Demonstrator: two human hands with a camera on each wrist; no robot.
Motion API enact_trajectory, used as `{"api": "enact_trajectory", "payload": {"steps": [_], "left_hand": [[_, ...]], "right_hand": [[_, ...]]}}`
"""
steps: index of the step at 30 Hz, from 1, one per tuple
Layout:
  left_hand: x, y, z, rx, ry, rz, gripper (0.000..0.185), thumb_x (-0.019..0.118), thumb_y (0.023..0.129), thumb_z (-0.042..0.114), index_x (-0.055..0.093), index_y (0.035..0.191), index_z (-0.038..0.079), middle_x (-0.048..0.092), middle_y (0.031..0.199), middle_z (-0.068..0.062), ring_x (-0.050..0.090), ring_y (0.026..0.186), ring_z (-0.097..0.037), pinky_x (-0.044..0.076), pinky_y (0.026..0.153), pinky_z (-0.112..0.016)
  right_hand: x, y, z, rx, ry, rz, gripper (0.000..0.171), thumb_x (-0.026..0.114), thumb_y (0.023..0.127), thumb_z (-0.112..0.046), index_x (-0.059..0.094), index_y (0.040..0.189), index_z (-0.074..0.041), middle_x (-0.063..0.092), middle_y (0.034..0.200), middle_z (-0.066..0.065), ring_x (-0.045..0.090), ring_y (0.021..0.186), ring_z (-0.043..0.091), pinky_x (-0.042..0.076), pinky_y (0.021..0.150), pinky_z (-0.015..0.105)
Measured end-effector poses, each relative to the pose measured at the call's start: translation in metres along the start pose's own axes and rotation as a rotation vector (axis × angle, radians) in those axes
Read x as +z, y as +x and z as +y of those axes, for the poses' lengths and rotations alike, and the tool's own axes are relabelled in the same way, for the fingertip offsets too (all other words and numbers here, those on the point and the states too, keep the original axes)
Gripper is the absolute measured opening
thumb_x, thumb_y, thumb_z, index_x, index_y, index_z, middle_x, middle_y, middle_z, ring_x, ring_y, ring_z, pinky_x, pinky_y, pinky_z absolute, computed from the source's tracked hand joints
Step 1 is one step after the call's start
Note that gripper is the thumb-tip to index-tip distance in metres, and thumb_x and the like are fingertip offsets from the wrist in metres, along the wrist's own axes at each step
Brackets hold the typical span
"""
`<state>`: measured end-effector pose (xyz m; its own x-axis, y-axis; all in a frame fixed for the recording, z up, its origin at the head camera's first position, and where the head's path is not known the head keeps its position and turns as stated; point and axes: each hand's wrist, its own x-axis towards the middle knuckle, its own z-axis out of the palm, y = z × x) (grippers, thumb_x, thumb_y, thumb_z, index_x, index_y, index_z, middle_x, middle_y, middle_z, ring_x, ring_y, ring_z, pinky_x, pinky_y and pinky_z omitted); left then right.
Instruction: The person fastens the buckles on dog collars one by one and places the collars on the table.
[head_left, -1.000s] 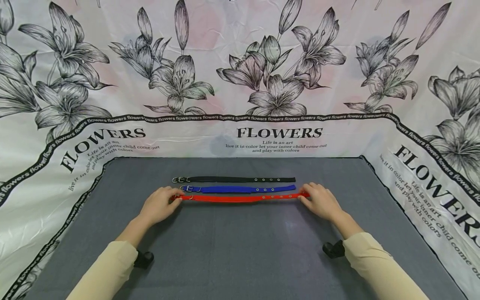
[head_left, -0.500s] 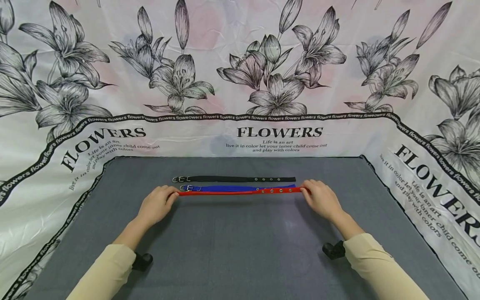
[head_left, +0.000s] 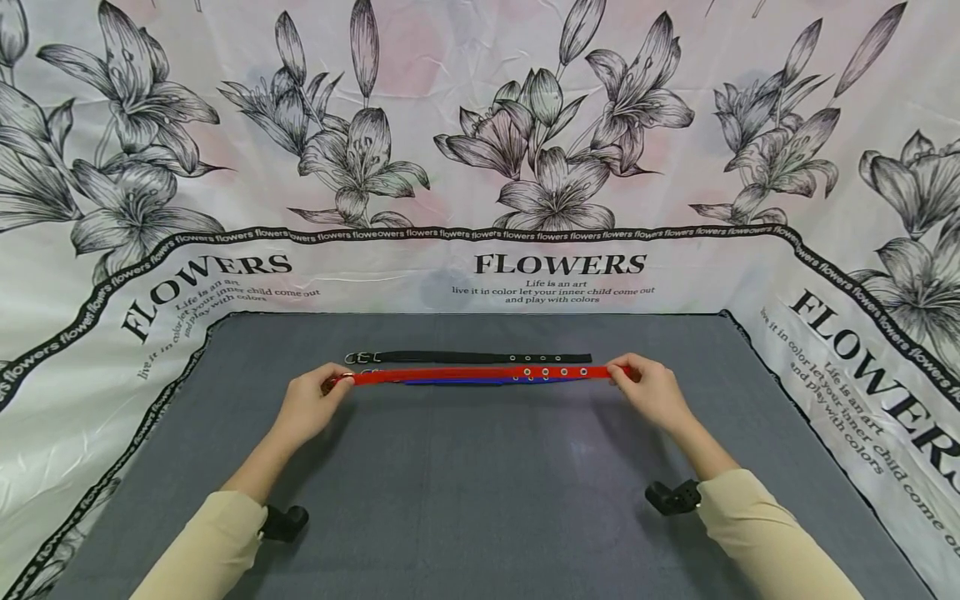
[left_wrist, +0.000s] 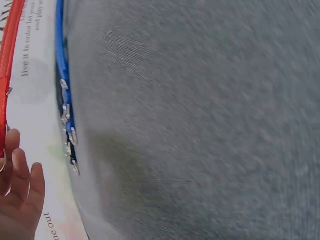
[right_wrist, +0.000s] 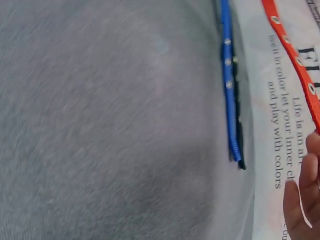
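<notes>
A red collar (head_left: 450, 374) with metal eyelets is stretched level between my two hands, raised off the table. My left hand (head_left: 310, 406) pinches its buckle end. At the eyelet end, my right hand (head_left: 654, 393) pinches the tip. Below it lies a blue collar (right_wrist: 229, 110), partly hidden by the red one in the head view; its silver buckle and ring show in the left wrist view. Behind both, a black collar (head_left: 450, 358) lies straight, buckle to the left, parallel to the blue one.
A grey cloth (head_left: 480, 492) covers the table. Along its back and sides runs a white flower-printed sheet (head_left: 405, 275) with black lettering. Black devices (head_left: 285, 523) are worn at both wrists.
Both hands have lifted the red collar off the table and moved it away from me, from in front of the blue collar to over it. The blue and black collars stay in place.
</notes>
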<state>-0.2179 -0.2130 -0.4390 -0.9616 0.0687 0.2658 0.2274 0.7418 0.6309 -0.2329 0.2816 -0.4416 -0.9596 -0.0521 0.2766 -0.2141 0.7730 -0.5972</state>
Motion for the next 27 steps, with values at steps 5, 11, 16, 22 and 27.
{"api": "enact_trajectory", "payload": {"steps": [5, 11, 16, 22, 27], "left_hand": [[-0.006, 0.000, 0.007, -0.065, -0.116, 0.026, 0.020, 0.057, 0.092, 0.026, 0.065, 0.102, 0.011, 0.066, 0.080, -0.007, 0.054, 0.068, -0.018, 0.044, 0.056, -0.026], [-0.010, 0.000, 0.016, -0.163, -0.273, 0.014, 0.033, 0.055, 0.092, 0.037, 0.064, 0.111, 0.011, 0.066, 0.088, -0.015, 0.060, 0.074, -0.023, 0.047, 0.057, -0.025], [-0.012, -0.001, 0.022, -0.246, -0.429, -0.005, 0.039, 0.058, 0.090, 0.037, 0.061, 0.118, 0.009, 0.065, 0.085, -0.005, 0.060, 0.075, -0.020, 0.053, 0.069, -0.029], [-0.013, -0.002, 0.032, -0.286, -0.538, -0.023, 0.042, 0.062, 0.087, 0.035, 0.059, 0.120, 0.008, 0.064, 0.082, 0.002, 0.059, 0.076, -0.024, 0.052, 0.073, -0.030], [-0.012, -0.002, 0.037, -0.263, -0.591, -0.025, 0.038, 0.066, 0.085, 0.030, 0.060, 0.118, 0.011, 0.058, 0.077, 0.004, 0.059, 0.073, -0.024, 0.051, 0.072, -0.033]], "right_hand": [[0.007, 0.011, 0.031, 0.088, 0.232, -0.043, 0.036, 0.053, 0.089, -0.047, 0.064, 0.102, -0.015, 0.067, 0.084, 0.006, 0.064, 0.075, 0.017, 0.052, 0.056, 0.028], [-0.016, 0.000, -0.020, 0.178, 0.417, -0.070, 0.042, 0.050, 0.094, -0.037, 0.058, 0.113, -0.001, 0.063, 0.097, 0.020, 0.062, 0.076, 0.009, 0.053, 0.072, 0.023], [-0.021, -0.002, -0.034, 0.179, 0.464, -0.093, 0.045, 0.050, 0.094, -0.036, 0.055, 0.119, 0.001, 0.061, 0.099, 0.021, 0.060, 0.074, 0.004, 0.054, 0.075, 0.027], [-0.022, -0.003, -0.041, 0.170, 0.494, -0.125, 0.045, 0.053, 0.093, -0.035, 0.052, 0.122, -0.001, 0.061, 0.096, 0.006, 0.061, 0.079, 0.006, 0.053, 0.074, 0.023], [-0.023, -0.003, -0.047, 0.154, 0.502, -0.148, 0.045, 0.058, 0.090, -0.033, 0.051, 0.123, -0.004, 0.060, 0.095, 0.004, 0.060, 0.082, 0.007, 0.052, 0.074, 0.021]]}}
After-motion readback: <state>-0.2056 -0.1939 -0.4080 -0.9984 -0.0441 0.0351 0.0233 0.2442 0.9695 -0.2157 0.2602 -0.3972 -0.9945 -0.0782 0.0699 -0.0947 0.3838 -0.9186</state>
